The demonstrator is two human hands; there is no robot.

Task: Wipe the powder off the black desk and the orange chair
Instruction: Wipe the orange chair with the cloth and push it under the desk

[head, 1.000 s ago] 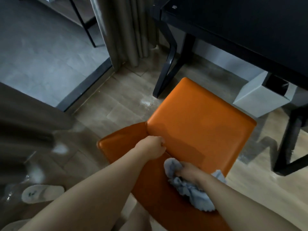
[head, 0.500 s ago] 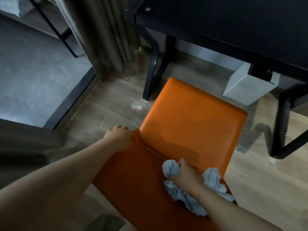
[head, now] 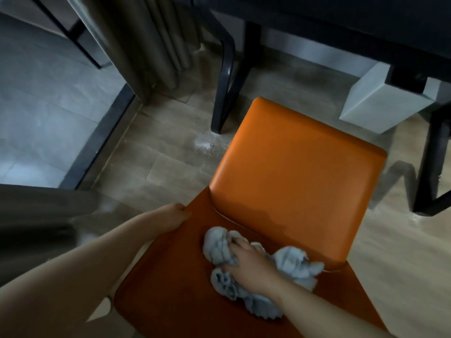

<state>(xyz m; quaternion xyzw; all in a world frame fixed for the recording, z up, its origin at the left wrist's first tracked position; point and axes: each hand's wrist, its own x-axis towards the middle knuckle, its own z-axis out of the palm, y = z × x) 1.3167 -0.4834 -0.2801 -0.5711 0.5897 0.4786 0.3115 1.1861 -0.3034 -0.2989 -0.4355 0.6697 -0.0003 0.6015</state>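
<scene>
Two hands are on the orange chair (head: 295, 167), which stands on the wooden floor (head: 168, 164) just in front of the black desk (head: 353, 23). The right hand (head: 246, 264) lies on a crumpled pale blue cloth (head: 219, 247), fingers curled into its folds and gripping it, pressing it onto the chair's nearer, darker orange panel just this side of the curved seam. Cloth bunches out on both sides of that hand and trails toward the wrist. The left hand (head: 173, 215) holds the left edge of the same panel near the seam, thumb over the top; its fingers are hidden beneath the edge, so I cannot tell how tightly they close. A faint darker patch shows on the seat near the seam. White powder (head: 203, 145) smudges the floor by the desk leg (head: 224, 76), left of the seat. A pale grey box (head: 375, 101) sits under the desk, and a grey curtain (head: 148, 37) hangs at the upper left beside a dark door track (head: 102, 140).
</scene>
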